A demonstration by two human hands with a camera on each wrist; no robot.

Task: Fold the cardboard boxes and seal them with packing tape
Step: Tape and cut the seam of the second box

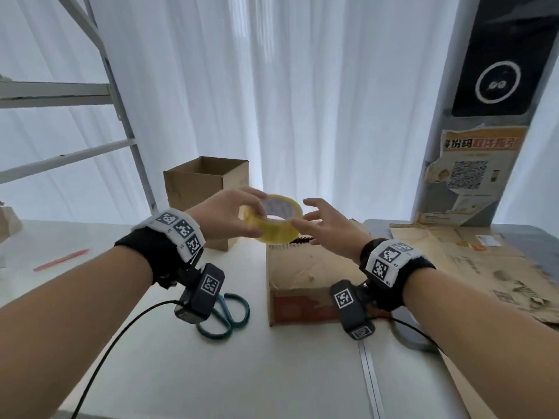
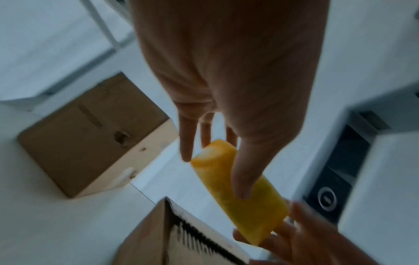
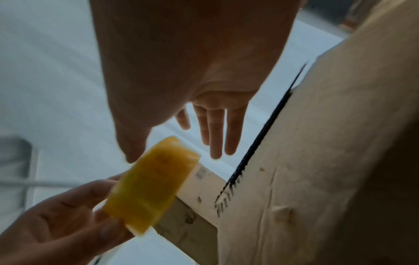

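Note:
A yellow roll of packing tape [image 1: 278, 220] is held in the air above a shut cardboard box [image 1: 302, 276]. My left hand [image 1: 257, 214] grips the roll from the left, thumb on its outer face [image 2: 240, 188]. My right hand [image 1: 302, 213] is open with spread, straight fingers [image 3: 215, 134] right beside the roll [image 3: 149, 186]; I cannot tell whether it touches. A second cardboard box [image 1: 205, 189], open at the top, stands behind on the white table [image 1: 272, 373] and also shows in the left wrist view [image 2: 90, 134].
Teal-handled scissors [image 1: 227, 316] lie left of the shut box. Flattened cardboard [image 1: 484, 261] covers the table's right side. A red pen-like tool [image 1: 60, 260] lies at the far left. A metal ladder [image 1: 121, 116] stands back left, a pillar [image 1: 484, 146] back right.

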